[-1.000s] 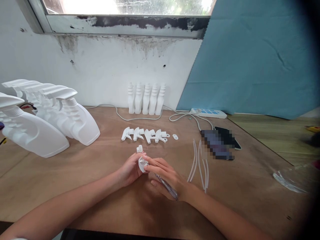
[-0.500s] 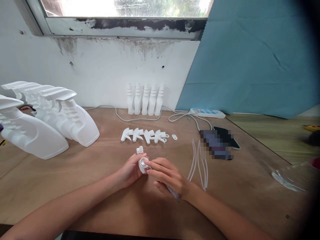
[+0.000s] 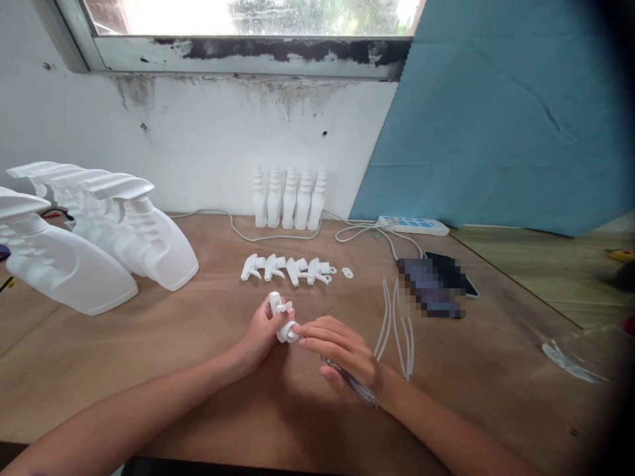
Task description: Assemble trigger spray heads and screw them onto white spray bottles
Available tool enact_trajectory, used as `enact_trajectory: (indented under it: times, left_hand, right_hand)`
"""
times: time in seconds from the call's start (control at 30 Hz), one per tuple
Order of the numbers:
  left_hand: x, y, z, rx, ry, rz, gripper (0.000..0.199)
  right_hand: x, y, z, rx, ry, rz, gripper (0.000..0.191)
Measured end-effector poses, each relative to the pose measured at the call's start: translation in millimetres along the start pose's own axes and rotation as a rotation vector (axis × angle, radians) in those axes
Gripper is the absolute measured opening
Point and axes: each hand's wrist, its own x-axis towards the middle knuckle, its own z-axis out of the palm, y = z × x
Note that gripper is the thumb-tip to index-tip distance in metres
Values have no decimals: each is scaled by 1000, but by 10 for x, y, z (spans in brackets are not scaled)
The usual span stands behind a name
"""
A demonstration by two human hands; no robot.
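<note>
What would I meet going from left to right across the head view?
Large white spray bottles → left hand → white sprayer head in its grip → right hand → thin tubes → pixelated dark item → transparent object.

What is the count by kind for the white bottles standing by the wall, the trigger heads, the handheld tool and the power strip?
White bottles by the wall: 5
Trigger heads: 5 (4 on the table, 1 in the left hand)
Clear-handled tool in the right hand: 1
Power strip: 1
Total: 12
</note>
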Motion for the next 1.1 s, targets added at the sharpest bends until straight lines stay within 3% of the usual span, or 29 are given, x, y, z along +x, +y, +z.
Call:
enact_trajectory:
  times: [0.2,0.4,0.5,0.63,0.77,0.93,1.1]
  left_hand:
    - [25,2,-33,54,42,34,44]
    - [77,31,-78,27,95,60,47]
    - [70,43,-80,22,73,50,47]
    - [49,58,-67,43,53,52,46]
    - [50,61,-62,47,54,45,46]
    - [59,35,-87,50,42,47,43]
    - [53,23,-106,47,22,47,40]
  right_hand:
    - [-14,4,-27,40,32,25,36]
    - [-55,236,-239,-68,65,97,30]
    - [-128,395,-412,-171,145,241,28]
    - [-247,595,-602,-280,265,601,34]
    - [-337,797,-699,-193,374,861,45]
    - [-402,967,-698,-28,461,998,48]
    - [-437,1003,-616,25,378,1004,48]
